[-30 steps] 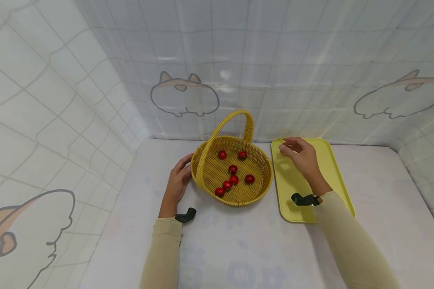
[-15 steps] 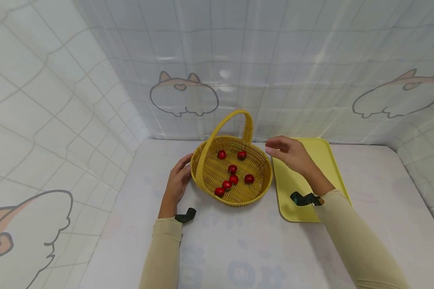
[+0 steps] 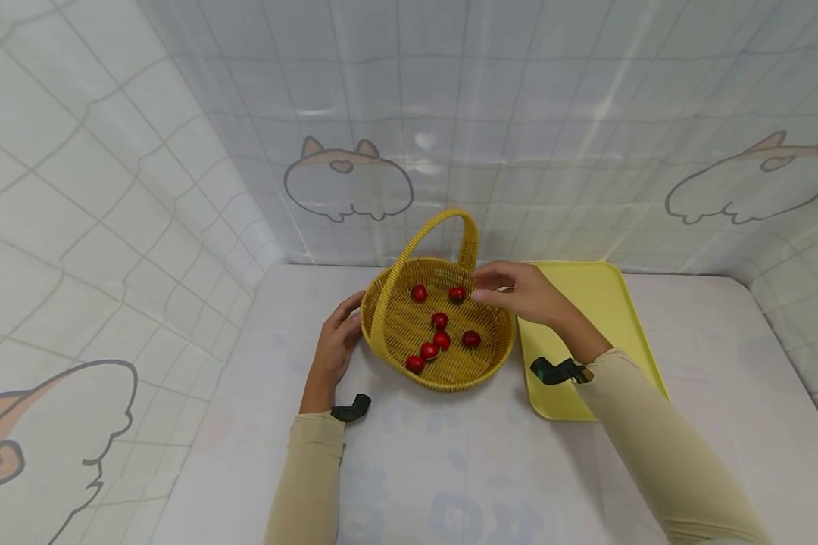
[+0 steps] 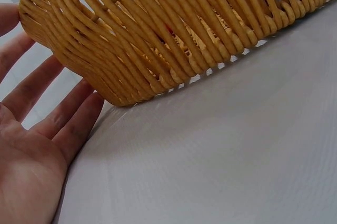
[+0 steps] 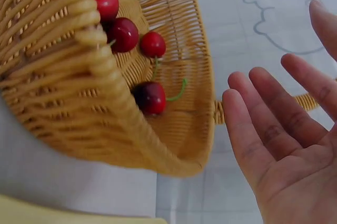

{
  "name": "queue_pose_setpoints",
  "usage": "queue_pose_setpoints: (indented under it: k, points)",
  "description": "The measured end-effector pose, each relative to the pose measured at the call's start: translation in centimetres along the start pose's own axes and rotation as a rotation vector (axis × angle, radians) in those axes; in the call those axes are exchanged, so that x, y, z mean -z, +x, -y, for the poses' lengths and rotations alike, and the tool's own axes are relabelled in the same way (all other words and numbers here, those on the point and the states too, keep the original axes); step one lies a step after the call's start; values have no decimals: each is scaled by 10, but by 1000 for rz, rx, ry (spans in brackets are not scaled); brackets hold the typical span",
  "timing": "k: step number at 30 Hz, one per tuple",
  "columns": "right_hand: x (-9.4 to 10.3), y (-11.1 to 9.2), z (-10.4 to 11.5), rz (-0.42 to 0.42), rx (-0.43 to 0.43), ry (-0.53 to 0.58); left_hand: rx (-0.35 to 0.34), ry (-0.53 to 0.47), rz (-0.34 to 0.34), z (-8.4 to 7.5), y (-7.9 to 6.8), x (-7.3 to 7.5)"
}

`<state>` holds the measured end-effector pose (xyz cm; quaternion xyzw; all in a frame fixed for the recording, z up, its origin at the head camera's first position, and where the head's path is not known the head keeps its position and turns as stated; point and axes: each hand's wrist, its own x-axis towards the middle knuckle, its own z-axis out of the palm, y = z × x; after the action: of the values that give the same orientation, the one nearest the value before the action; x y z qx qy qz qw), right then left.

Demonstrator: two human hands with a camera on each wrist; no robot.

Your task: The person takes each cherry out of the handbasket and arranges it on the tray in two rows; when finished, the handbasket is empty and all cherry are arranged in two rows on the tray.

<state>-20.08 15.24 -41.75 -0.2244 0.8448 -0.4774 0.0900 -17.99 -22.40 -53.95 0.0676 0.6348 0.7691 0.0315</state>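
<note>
A yellow woven basket (image 3: 404, 322) with a tall arched handle (image 3: 409, 246) holds several red cherries (image 3: 457, 294). On its left side rests my left hand (image 3: 334, 350); the left wrist view shows straight fingertips against the woven wall (image 4: 131, 39), the palm (image 4: 31, 166) facing it. My right hand (image 3: 532, 299) reaches over the basket's right rim, fingertips near the back right cherry in the head view. From the right wrist, that hand (image 5: 295, 145) shows extended, spread fingers and a bare palm, while cherries with green stems (image 5: 178, 91) lie inside the basket.
A flat yellow tray (image 3: 603, 318) lies right of the basket, partly under my right forearm. Behind both stands a tiled-pattern wall (image 3: 532, 189) with printed dog drawings, and a similar wall (image 3: 143, 250) rises at the left. The table (image 3: 409, 462) has a pale cover.
My right hand has moved left from above the tray to over the basket's right rim. My left hand, the basket and the cherries have stayed in place.
</note>
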Motion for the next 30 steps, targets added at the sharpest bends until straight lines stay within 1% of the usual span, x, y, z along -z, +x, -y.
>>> queue_pose_setpoints:
  k: [5, 10, 17, 21, 24, 30]
  points:
    - [-9, 8, 2, 18, -17, -34, 3, -1, 0, -1, -1, -1]
    - [-18, 19, 9, 19, -41, -84, -4, -9, 1, -2, -1, -2]
    - [-31, 38, 18, 2, -56, -94, -12, 0, 8, -2, -1, -1]
    - [-40, 49, 17, -4, -54, -128, -16, 10, 2, -2, 0, -1]
    - [-45, 56, 15, -4, -44, -152, -10, -6, -2, -1, 0, -1]
    - [-54, 65, 11, 9, -76, -150, -1, -42, 1, 1, 1, -3]
